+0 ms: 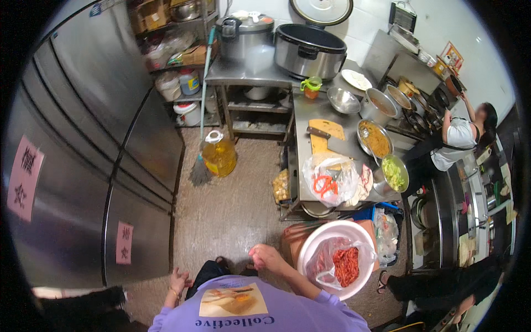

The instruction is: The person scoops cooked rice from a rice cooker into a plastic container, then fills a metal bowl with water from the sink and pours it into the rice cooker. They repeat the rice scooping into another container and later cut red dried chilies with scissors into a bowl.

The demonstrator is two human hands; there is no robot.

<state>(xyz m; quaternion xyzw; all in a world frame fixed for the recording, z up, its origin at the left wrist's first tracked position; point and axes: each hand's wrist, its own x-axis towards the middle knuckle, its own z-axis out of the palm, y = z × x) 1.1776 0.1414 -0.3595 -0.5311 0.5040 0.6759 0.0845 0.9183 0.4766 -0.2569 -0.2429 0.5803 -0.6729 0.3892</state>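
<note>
My left hand [178,281] hangs low beside my body, fingers apart and nothing in it. In front of me my right hand [266,258] is closed with its fingers curled in, and no object shows in it. Beside my right forearm is a large pale pink tub [307,243]. Inside it a clear plastic bag [326,259] lies open around red pieces of food [346,266], which look like seasoned strips of meat. Neither hand touches the red food. The tub rests on a brown cardboard box [293,239].
A steel table [301,113] holds a cleaver [340,146], a cutting board [319,149], orange-handled scissors [326,185] and several bowls. A yellow oil jug [219,157] and a broom [201,169] stand ahead. Steel fridges [72,166] line the left. Another person [456,138] works at right.
</note>
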